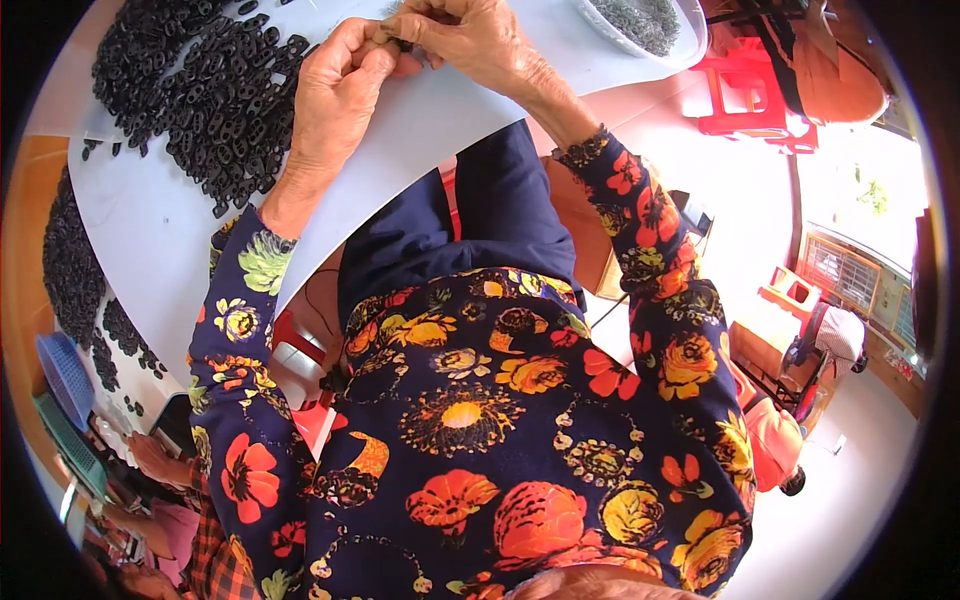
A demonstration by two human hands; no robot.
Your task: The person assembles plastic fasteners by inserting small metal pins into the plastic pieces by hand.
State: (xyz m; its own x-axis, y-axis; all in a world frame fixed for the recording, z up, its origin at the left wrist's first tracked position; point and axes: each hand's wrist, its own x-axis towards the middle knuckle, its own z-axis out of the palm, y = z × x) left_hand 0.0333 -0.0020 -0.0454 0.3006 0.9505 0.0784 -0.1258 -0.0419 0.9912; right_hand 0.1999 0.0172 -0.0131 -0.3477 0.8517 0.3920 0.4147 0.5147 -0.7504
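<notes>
Over the far side of the pale table, my left hand and my right hand meet, fingertips pressed together. Both are closed in a pinch. A small dark bit shows between the fingertips, too covered to name. Just left of my left hand lies a big heap of small black plastic pieces with holes. To the right of my right hand stands a white bowl with many tiny grey metal pieces, which look like springs.
My lap in dark trousers is under the table's curved edge. At left, more black pieces lie beside a blue basket and a green basket. Other people sit at lower left and at right. A red plastic stool stands at upper right.
</notes>
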